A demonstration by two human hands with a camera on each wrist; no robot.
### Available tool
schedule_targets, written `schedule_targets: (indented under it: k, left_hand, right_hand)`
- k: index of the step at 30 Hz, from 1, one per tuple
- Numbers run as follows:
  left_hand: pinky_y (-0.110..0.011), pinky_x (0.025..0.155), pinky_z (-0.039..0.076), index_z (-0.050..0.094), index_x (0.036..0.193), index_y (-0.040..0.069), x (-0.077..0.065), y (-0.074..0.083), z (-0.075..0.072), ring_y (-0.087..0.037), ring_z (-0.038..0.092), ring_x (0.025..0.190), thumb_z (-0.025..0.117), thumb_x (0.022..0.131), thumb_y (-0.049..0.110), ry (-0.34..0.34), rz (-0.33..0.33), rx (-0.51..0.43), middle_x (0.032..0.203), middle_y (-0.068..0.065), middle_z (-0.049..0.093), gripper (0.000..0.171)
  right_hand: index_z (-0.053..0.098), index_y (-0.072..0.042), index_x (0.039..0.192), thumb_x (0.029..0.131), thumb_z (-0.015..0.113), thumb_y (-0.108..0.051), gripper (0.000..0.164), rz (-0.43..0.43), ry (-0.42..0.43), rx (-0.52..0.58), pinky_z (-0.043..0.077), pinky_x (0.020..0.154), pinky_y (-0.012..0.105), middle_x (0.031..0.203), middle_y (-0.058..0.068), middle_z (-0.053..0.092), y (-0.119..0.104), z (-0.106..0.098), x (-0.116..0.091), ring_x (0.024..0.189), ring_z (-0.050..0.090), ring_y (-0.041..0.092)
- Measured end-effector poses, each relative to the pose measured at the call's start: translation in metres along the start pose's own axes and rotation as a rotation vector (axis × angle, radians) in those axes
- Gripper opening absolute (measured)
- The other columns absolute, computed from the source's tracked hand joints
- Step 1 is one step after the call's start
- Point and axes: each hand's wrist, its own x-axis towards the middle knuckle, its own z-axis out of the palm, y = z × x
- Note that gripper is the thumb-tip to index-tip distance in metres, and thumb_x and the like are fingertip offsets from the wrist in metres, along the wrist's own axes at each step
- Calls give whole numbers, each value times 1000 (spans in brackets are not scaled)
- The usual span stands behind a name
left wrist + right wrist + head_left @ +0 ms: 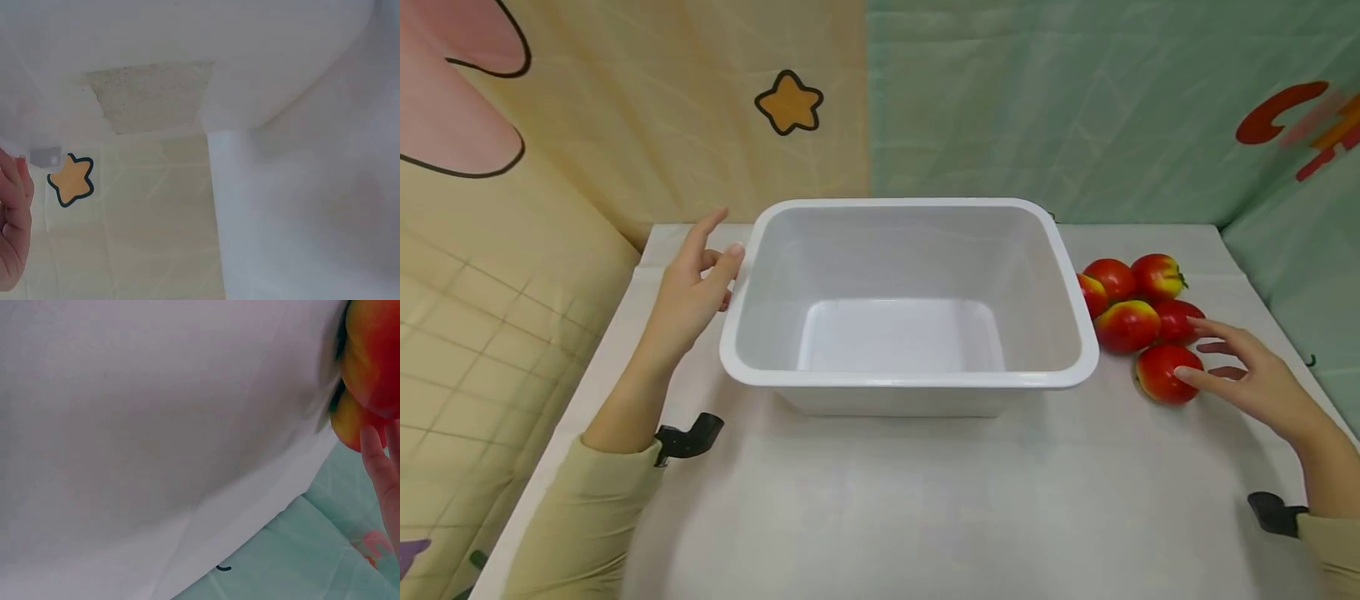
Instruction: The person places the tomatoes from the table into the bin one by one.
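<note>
A white plastic tub (910, 379) stands on the table, its inside bare. My left hand (688, 287) is at its left rim, index finger extended and thumb tip right at the rim. In the left wrist view, only part of that hand (12, 219) shows at the left edge, beside the tub wall (262, 56). At the right, several red apples with yellow patches lie in a cluster. My right hand (1255, 375) reaches over the nearest apple (1165, 375), thumb at its side, fingers spread and extended toward the apple behind (1178, 322).
The white-covered table (895, 508) runs back to a yellow and green curtain (1037, 108). Other apples (1126, 327) sit close against the tub's right side. Curtains also hang along the table's left and right edges. A black wrist mount (688, 437) sticks out from the left sleeve.
</note>
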Motion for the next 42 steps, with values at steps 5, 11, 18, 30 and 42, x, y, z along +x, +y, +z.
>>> schedule_targets:
  k: [5,11,18,30,42]
  left_hand:
    - [-21,53,47,32,146,24,2,1,5,-13,53,60,50,95,31,28,-18,-8,78,-9,55,54]
    - [-23,55,52,37,143,26,4,2,9,-14,58,64,52,94,32,28,-38,22,80,-13,57,52]
    - [-24,53,51,40,142,25,5,4,10,-16,57,63,53,94,31,22,-34,39,82,-14,56,50]
    - [-22,54,52,43,141,18,7,4,13,-15,56,63,53,94,27,5,-17,-1,81,-13,55,49]
    - [-22,54,52,44,140,11,9,2,15,-11,56,65,50,96,21,-44,4,-107,80,-11,53,46]
  right_hand:
    - [32,-4,141,84,70,-26,72,-2,-22,-2,36,63,1,132,24,32,-3,7,2,96,30,-4]
    - [34,0,138,82,72,-29,74,33,-62,-21,44,63,10,134,31,28,-5,8,5,113,30,41]
    - [32,4,137,82,72,-29,76,63,-86,-27,37,82,67,137,36,23,1,10,4,117,20,51]
    - [35,4,135,82,72,-28,73,59,-100,-41,56,63,40,134,35,28,3,3,3,113,25,51]
    - [36,4,134,81,73,-22,69,6,-57,-42,53,58,22,132,30,30,-10,-11,10,111,30,38]
